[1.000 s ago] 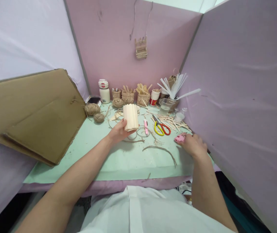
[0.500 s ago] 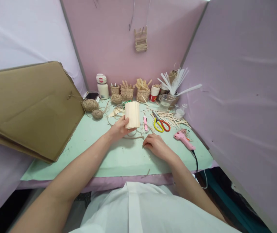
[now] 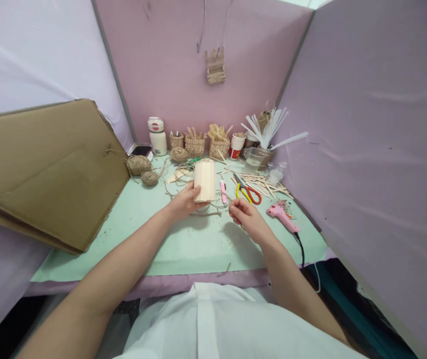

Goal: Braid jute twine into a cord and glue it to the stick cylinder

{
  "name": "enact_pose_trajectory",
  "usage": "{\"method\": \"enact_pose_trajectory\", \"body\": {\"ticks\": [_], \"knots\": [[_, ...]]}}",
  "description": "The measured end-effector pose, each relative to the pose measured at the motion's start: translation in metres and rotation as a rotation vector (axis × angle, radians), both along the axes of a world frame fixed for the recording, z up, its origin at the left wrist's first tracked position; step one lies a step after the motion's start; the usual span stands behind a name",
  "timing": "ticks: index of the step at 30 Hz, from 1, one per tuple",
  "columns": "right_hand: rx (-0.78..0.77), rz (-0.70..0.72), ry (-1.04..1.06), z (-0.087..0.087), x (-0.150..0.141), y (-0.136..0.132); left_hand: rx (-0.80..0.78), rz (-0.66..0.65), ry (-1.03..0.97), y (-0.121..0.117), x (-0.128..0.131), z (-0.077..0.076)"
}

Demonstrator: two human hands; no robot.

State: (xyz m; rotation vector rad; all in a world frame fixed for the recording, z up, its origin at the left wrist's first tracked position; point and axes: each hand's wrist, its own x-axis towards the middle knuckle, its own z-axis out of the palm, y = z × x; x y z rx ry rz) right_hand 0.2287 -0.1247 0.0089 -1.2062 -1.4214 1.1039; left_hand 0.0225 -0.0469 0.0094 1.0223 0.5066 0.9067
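My left hand (image 3: 188,200) is closed round a pale cylinder of upright wooden sticks (image 3: 205,180), thumb on its near side, holding it tilted above the table. To its right, my right hand (image 3: 246,215) is raised a little off the mat with fingertips pinched together. A thin strand of jute twine (image 3: 221,203) runs from beneath the cylinder up to those fingers. Just beyond lie a pink utility knife (image 3: 223,191) and scissors (image 3: 249,190) with one yellow and one red handle.
A pink glue gun (image 3: 283,215) with a black cord lies at right. Loose wooden sticks (image 3: 262,183) spread behind the scissors. Stick-filled holders (image 3: 194,145) and a white bottle (image 3: 158,139) line the back. Twine balls (image 3: 138,164) and folded cardboard (image 3: 60,174) are at left.
My right hand has risen off the mat and shifted slightly right, its fingers pinched. The cylinder stays in my left hand, lowered slightly in the picture as the view tilts.
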Motion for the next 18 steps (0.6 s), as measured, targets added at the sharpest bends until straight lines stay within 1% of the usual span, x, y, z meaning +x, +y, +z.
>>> {"method": "enact_pose_trajectory", "body": {"ticks": [9, 14, 18], "knots": [[0.06, -0.029, 0.054, 0.006, -0.007, -0.001, 0.013, 0.021, 0.026, -0.004, 0.003, 0.001], [0.124, -0.085, -0.036, 0.012, -0.014, -0.001, 0.046, 0.034, 0.024, -0.003, 0.006, -0.003], [0.184, -0.132, -0.106, 0.014, -0.02, 0.0, 0.105, 0.047, 0.017, -0.001, 0.009, -0.007]]}}
